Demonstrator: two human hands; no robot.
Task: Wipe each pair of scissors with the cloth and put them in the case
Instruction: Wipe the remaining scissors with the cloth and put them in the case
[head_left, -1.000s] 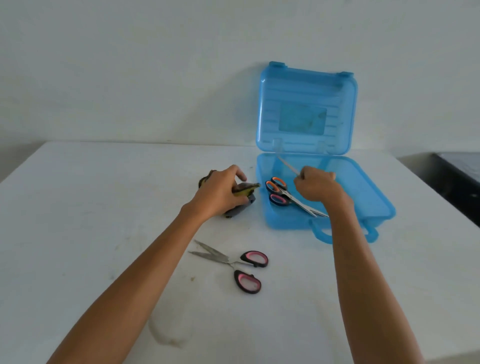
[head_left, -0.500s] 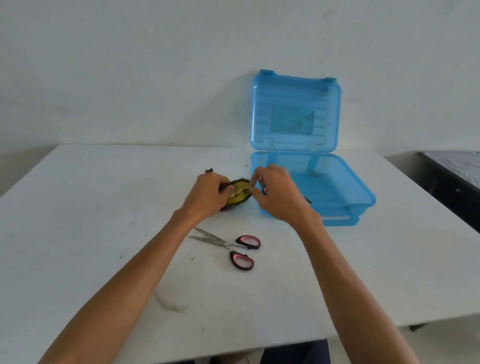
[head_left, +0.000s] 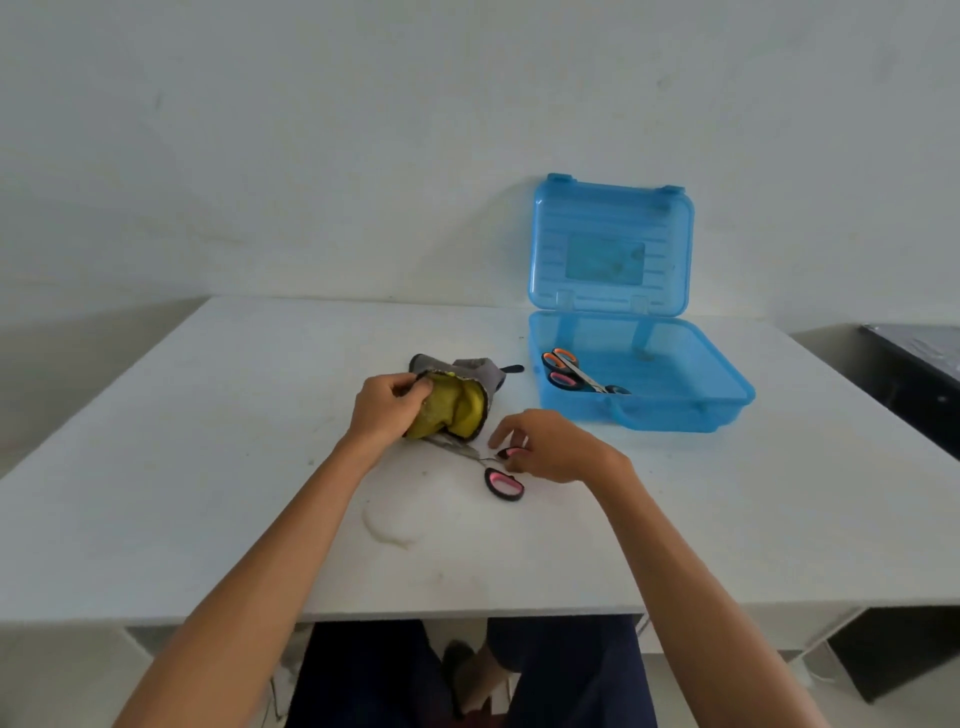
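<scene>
left hand (head_left: 387, 410) grips the bunched cloth (head_left: 452, 413) mid-frame; right hand (head_left: 550, 447) pinches a handle of the pink scissors (head_left: 503, 483) just lower-right of it; I'd lift by the handles, blades closed, then wipe toward the tips; open case (head_left: 675, 413) sits centre-right

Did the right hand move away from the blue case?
Yes. The right hand was over the blue case; now it is nearer the person, left of the case, at the pink scissors.

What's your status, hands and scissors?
Left hand grips cloth. Right hand pinches pink scissors, flat on table. Orange scissors in open case. Path to case clear.
</scene>
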